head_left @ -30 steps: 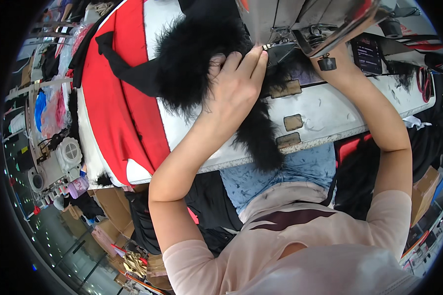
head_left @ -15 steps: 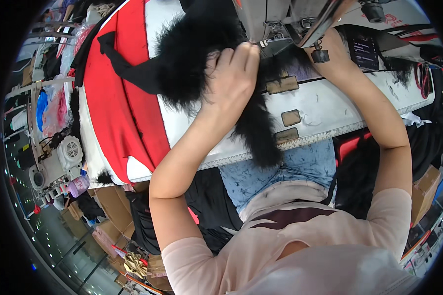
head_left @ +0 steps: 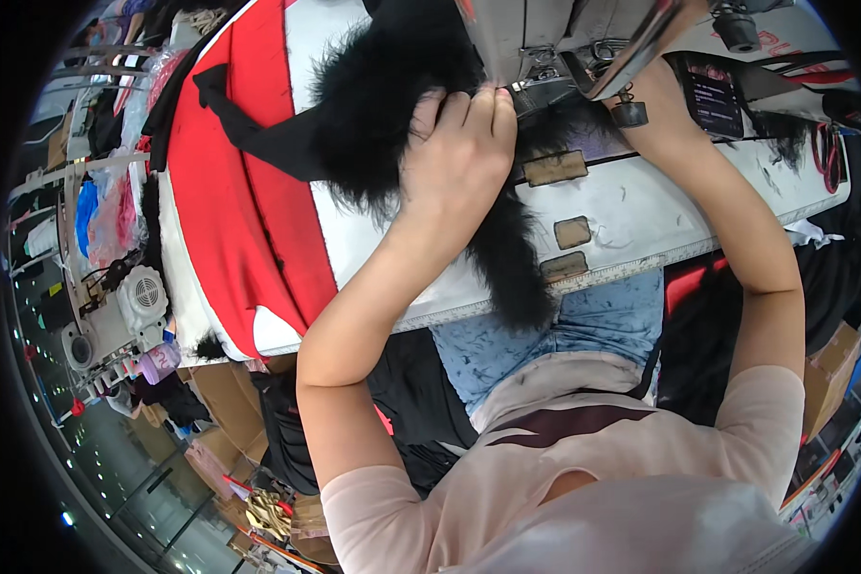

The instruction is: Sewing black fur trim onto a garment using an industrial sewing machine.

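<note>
Black fluffy fur trim (head_left: 364, 110) lies on the white table beside the needle area of a sewing machine (head_left: 536, 43). My left hand (head_left: 459, 158) is closed on this trim, its fingertips close to the machine's presser foot. A strip of the fur hangs from under that hand over the table's front edge. My right hand (head_left: 649, 113) reaches in at the machine's right side. Its fingers are hidden behind the machine's metal parts, so their grip does not show. A black fabric band (head_left: 268, 143) runs left from the fur.
Red fabric (head_left: 230, 201) covers the table's left part. A phone (head_left: 713, 100) lies right of my right hand, with red-handled scissors (head_left: 827, 158) farther right. A ruler strip (head_left: 622, 275) follows the front edge. A white fan (head_left: 143, 295) stands at left.
The whole view has shifted slightly. Both hands stay in nearly the same places at the machine, and my left hand still grips the fur trim.
</note>
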`<state>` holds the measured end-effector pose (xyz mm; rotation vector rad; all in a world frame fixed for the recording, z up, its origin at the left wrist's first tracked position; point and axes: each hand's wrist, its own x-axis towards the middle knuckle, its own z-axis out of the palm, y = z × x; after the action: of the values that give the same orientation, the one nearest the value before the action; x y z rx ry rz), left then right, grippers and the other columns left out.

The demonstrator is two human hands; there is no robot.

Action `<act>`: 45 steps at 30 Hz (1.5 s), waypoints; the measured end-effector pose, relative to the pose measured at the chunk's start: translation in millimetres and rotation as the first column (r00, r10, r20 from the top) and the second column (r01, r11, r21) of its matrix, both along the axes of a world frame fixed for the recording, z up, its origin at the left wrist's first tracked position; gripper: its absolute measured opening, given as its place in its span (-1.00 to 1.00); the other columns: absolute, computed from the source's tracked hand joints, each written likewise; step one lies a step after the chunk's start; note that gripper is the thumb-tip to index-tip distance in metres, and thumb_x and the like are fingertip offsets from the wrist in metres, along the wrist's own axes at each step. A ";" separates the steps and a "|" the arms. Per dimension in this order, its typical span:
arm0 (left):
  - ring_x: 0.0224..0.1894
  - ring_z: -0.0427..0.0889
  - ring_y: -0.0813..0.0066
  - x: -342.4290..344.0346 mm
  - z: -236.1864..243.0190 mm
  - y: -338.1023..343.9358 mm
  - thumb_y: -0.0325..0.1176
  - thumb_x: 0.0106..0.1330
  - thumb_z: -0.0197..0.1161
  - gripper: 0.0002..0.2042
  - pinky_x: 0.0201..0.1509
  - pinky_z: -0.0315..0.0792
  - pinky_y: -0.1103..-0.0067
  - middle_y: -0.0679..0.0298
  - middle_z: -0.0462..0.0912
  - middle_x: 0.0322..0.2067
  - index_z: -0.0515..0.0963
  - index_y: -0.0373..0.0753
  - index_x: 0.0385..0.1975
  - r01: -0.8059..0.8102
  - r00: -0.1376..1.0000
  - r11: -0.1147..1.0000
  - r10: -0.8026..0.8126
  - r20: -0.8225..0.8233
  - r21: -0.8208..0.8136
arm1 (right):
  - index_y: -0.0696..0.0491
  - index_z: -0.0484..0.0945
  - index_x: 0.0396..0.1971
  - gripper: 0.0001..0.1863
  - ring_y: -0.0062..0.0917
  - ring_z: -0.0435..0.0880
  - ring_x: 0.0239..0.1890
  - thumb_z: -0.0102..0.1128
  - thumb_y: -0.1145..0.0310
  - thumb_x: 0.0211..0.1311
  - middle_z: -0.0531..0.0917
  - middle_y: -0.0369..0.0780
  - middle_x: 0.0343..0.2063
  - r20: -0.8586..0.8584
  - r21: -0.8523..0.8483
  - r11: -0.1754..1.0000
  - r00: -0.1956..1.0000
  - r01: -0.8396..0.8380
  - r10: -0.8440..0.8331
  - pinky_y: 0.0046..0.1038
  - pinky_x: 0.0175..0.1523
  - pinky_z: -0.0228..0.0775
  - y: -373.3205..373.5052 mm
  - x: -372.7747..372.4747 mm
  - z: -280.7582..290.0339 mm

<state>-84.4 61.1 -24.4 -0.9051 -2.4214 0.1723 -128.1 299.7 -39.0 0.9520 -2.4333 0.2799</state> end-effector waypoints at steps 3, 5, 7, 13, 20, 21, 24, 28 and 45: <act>-0.15 0.59 0.50 2.6 4.7 -2.9 -0.41 0.13 0.23 -0.73 0.17 0.35 0.46 0.33 0.65 -0.12 0.61 -0.22 -0.14 -0.001 0.999 1.000 0.000 0.044 0.022 | 0.07 0.68 -0.51 -0.86 -0.24 0.63 -0.36 0.17 0.38 0.02 0.62 -0.16 -0.53 0.070 -0.003 0.998 0.995 0.066 -0.066 -0.21 -0.18 0.43 -4.1 3.0 1.0; -0.15 0.58 0.49 4.8 13.8 -5.2 -0.41 0.09 0.23 -0.76 0.15 0.34 0.47 0.32 0.65 -0.09 0.58 -0.19 -0.20 -0.031 0.973 0.999 0.040 0.227 -0.043 | 0.08 0.68 -0.46 -0.84 -0.24 0.61 -0.32 0.14 0.38 0.06 0.60 -0.17 -0.52 0.155 0.044 0.995 0.983 0.087 -0.093 -0.20 -0.17 0.42 -5.8 -0.6 -3.2; -0.16 0.58 0.48 8.5 11.9 -10.0 -0.40 0.08 0.23 -0.77 0.16 0.33 0.48 0.32 0.65 -0.12 0.57 -0.18 -0.23 0.000 0.977 1.000 -0.005 0.215 0.022 | 0.08 0.66 -0.49 -0.85 -0.23 0.61 -0.34 0.14 0.37 0.07 0.59 -0.16 -0.53 0.157 -0.025 1.000 0.988 0.006 -0.002 -0.19 -0.18 0.41 -8.7 2.7 1.0; -0.19 0.58 0.47 -0.3 3.4 -4.8 -0.42 0.09 0.22 -0.78 0.25 0.30 0.44 0.35 0.61 -0.21 0.56 -0.18 -0.22 0.067 0.995 0.994 -0.073 0.062 0.084 | 0.09 0.65 -0.52 -0.86 -0.21 0.64 -0.34 0.15 0.38 0.06 0.63 -0.15 -0.52 0.145 -0.037 0.993 0.983 -0.111 0.116 -0.21 -0.18 0.44 2.3 -10.1 -4.8; -0.19 0.61 0.46 -2.8 1.2 1.7 -0.44 0.11 0.24 -0.74 0.33 0.28 0.27 0.33 0.62 -0.26 0.58 -0.24 -0.16 0.043 0.996 0.994 -0.050 0.068 0.100 | 0.10 0.64 -0.48 -0.89 -0.23 0.65 -0.25 0.17 0.41 0.04 0.64 -0.16 -0.45 0.102 0.018 1.000 0.995 0.005 -0.007 -0.25 -0.10 0.48 4.3 -0.9 5.8; -0.25 0.61 0.43 -3.8 -0.8 -0.7 -0.47 0.07 0.26 -0.75 0.29 0.34 0.30 0.28 0.63 -0.30 0.59 -0.28 -0.21 0.099 0.994 0.982 -0.104 0.022 0.160 | 0.10 0.64 -0.44 -0.88 -0.22 0.64 -0.24 0.17 0.41 0.06 0.63 -0.16 -0.43 0.112 0.040 0.999 0.993 0.023 -0.027 -0.25 -0.10 0.47 4.0 0.4 5.5; -0.26 0.62 0.42 -5.8 -4.2 3.0 -0.48 0.05 0.27 -0.77 0.24 0.40 0.38 0.24 0.65 -0.33 0.61 -0.31 -0.25 0.130 0.991 0.983 -0.134 0.019 0.129 | 0.10 0.63 -0.41 -0.88 -0.24 0.61 -0.25 0.15 0.43 0.12 0.61 -0.16 -0.42 0.090 0.012 0.999 0.995 -0.030 0.029 -0.26 -0.09 0.45 4.9 2.5 -7.7; -0.27 0.63 0.39 -3.7 0.7 1.3 -0.49 0.06 0.25 -0.79 0.30 0.39 0.37 0.21 0.68 -0.32 0.62 -0.34 -0.28 0.120 0.991 0.984 -0.128 0.049 0.131 | -0.04 0.69 -0.02 -0.71 -0.16 0.61 -0.36 0.19 0.41 0.27 0.61 -0.06 -0.41 0.181 0.100 0.984 0.975 -0.147 0.128 -0.15 -0.16 0.43 5.2 -1.8 2.6; -0.19 0.62 0.46 -4.3 16.3 -2.0 -0.44 0.12 0.22 -0.81 0.09 0.40 0.39 0.33 0.62 -0.29 0.57 -0.20 -0.24 0.054 0.984 0.988 -0.077 0.160 0.145 | 0.03 0.58 -0.53 -0.96 -0.35 0.60 -0.29 0.19 0.42 -0.04 0.57 -0.25 -0.47 0.007 0.078 0.992 0.995 -0.099 0.099 -0.29 0.00 0.43 12.6 -0.8 -1.6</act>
<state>-88.7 59.1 -8.1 -0.9669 -2.5137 -0.1009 -128.9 312.4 -40.6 1.1091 -2.4195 0.2222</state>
